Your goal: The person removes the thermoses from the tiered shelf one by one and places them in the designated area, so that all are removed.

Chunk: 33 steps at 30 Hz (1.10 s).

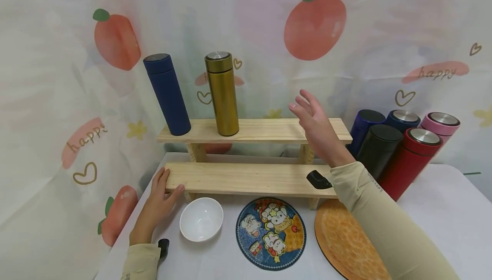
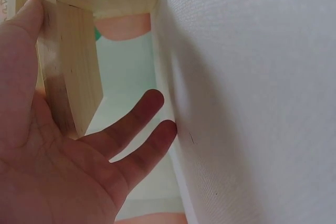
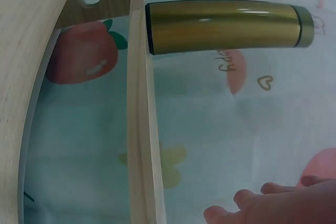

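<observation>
My left hand (image 1: 157,201) holds the left end of the lower board of a two-tier wooden shelf (image 1: 246,176), its thumb at the front edge. Two of its fingers (image 2: 139,116) stretch out straight below the board in the left wrist view. Over the right part of the upper board (image 1: 265,126), my right hand (image 1: 319,130) is raised with nothing in it, fingers apart from the wood. A blue thermos bottle (image 1: 169,96) stands at the upper board's left end, and a gold thermos bottle (image 1: 223,96) stands to its right.
Right of the shelf stand several more bottles, among them a red bottle (image 1: 411,160), a black bottle (image 1: 378,149) and a pink bottle (image 1: 442,122). In front lie a white bowl (image 1: 201,220), a round cartoon mat (image 1: 270,234) and a bread-patterned round mat (image 1: 349,246). A printed curtain (image 1: 253,28) hangs behind.
</observation>
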Tool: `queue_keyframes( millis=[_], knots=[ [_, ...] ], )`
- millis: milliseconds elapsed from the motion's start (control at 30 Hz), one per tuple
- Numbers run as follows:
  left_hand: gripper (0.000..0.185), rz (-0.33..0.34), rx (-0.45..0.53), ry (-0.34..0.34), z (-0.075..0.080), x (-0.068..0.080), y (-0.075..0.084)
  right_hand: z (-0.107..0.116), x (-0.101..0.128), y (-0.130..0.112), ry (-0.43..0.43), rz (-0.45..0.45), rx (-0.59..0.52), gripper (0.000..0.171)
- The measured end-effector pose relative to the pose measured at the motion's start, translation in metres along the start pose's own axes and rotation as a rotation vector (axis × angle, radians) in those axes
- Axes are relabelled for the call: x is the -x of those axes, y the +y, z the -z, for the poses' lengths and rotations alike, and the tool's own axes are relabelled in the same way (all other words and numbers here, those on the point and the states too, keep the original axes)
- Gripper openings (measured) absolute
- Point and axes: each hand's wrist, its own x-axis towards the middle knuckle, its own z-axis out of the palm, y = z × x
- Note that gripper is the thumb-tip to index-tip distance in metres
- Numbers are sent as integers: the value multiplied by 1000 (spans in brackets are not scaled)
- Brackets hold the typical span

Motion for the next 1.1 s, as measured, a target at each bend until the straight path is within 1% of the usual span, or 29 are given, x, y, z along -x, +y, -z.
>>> queue_keyframes(
  millis=[200, 400, 700, 867, 1100],
  knots=[
    [96, 4, -1, -4, -1, -2, 0, -13, -19, -2, -18, -10, -19, 87],
    [96, -4, 1, -2, -1, -4, -2, -29, -31, -2, -29, -13, -50, 86],
    [97, 17, -3, -8, 0, -3, -3, -58, -51, -7, -64, -38, -29, 89],
    [97, 24, -11, -9, 0, -3, -2, -70, -60, -12, -60, -49, -12, 91],
    [97, 28, -18, -8, 0, -3, -2, -86, -71, -16, -42, -58, -52, 90]
  ],
)
